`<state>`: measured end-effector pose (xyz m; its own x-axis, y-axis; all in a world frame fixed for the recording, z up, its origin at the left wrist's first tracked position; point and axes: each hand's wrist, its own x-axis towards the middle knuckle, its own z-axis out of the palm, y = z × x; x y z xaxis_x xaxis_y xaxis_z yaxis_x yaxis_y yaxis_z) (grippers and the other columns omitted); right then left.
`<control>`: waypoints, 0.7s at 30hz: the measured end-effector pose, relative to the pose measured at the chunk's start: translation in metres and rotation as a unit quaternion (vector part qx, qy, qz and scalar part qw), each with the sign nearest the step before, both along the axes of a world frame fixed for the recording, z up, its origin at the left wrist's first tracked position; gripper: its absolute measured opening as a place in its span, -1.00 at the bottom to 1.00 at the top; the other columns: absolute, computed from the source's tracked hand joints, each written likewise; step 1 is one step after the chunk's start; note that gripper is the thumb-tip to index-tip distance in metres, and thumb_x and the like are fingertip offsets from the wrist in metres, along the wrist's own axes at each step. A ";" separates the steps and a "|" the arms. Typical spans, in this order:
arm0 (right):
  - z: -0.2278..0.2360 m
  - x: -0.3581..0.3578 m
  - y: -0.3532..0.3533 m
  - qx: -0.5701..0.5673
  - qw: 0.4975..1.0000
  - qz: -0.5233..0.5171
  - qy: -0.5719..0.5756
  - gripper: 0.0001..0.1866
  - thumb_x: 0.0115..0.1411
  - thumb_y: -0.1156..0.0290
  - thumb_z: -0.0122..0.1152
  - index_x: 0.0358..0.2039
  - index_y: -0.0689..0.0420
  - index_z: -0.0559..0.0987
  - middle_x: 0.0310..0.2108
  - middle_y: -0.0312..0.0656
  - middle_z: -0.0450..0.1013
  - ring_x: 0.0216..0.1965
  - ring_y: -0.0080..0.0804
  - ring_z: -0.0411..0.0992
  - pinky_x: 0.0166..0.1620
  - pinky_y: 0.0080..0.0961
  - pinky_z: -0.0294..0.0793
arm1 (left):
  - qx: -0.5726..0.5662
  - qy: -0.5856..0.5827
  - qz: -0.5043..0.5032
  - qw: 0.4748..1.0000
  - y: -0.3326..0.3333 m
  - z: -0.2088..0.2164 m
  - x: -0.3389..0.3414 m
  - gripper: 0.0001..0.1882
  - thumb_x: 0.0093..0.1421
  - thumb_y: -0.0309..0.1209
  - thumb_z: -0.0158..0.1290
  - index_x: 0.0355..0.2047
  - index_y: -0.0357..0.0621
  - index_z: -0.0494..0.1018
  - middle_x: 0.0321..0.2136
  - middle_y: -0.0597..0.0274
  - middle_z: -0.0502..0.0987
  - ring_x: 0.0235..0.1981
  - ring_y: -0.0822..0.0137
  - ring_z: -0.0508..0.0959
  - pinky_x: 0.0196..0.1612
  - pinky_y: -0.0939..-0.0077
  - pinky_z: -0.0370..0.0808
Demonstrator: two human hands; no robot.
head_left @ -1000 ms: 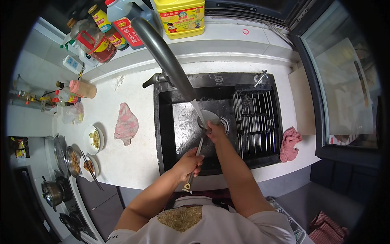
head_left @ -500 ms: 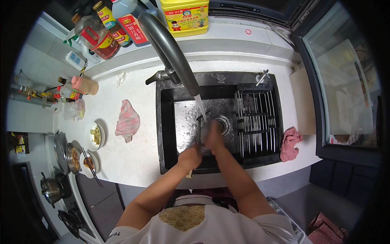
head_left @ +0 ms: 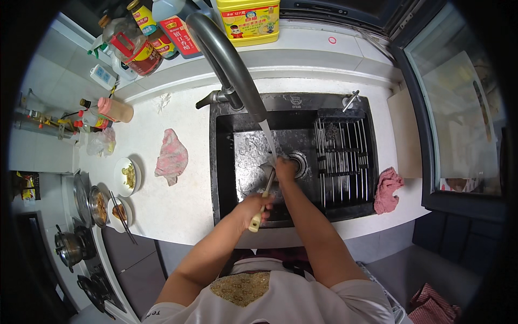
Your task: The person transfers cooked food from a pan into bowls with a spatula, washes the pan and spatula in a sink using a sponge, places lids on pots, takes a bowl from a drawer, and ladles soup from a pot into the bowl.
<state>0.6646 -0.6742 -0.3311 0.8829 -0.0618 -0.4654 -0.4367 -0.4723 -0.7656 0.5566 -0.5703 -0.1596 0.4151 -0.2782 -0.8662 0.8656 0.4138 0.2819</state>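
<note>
We're clamping our left hand (head_left: 253, 207) around the utensil (head_left: 268, 183); whether our right hand (head_left: 286, 169) is gripping, we can't tell. Running water (head_left: 267, 136) could be causing slips.

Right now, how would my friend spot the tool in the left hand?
Find the black sink. Over its near edge, the left hand grips a long utensil slanting toward the running water. Unlike the barred rack to its right, it has a cream handle.
</note>
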 end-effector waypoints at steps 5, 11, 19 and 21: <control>0.079 -0.010 0.017 0.317 0.881 -0.177 0.302 -0.82 0.16 0.28 0.02 -0.35 0.11 0.48 -0.49 -0.22 0.40 -0.61 -0.34 0.33 -0.62 -0.36 0.31 | 0.031 0.027 -0.008 0.999 0.015 -0.016 0.044 -0.43 0.26 0.13 -0.38 -0.33 -0.17 0.32 -0.70 0.33 0.23 -0.84 0.44 0.20 -0.81 0.54 0.22; 0.098 0.009 -0.002 0.412 0.845 -0.110 0.322 -0.81 0.12 0.36 0.10 -0.32 0.21 0.48 -0.54 -0.22 0.35 -0.59 -0.40 0.32 -0.61 -0.52 0.34 | 0.087 -0.006 -0.036 0.996 0.010 -0.015 0.086 -0.46 0.29 0.05 -0.39 -0.50 -0.16 0.28 -0.74 0.29 0.23 -0.86 0.41 0.21 -0.82 0.52 0.23; 0.020 0.036 -0.029 -0.008 0.997 -0.083 -0.007 -0.63 -0.08 0.17 0.19 -0.43 0.26 0.54 -0.58 -0.06 0.45 -0.48 -0.07 0.43 -0.40 -0.20 0.42 | 0.094 -0.028 -0.109 0.989 -0.007 0.006 0.037 -0.63 0.27 -0.11 -0.24 -0.42 -0.18 0.28 -0.74 0.29 0.26 -0.80 0.38 0.28 -0.75 0.46 0.26; 0.077 0.023 -0.026 -0.144 0.989 0.027 -0.037 -0.65 -0.06 0.18 0.17 -0.45 0.26 0.56 -0.49 0.05 0.49 -0.37 0.01 0.47 -0.30 -0.24 0.43 | 0.112 -0.003 -0.071 0.991 -0.002 0.007 0.021 -0.66 0.28 -0.13 -0.24 -0.37 -0.16 0.29 -0.72 0.32 0.27 -0.80 0.42 0.29 -0.76 0.49 0.27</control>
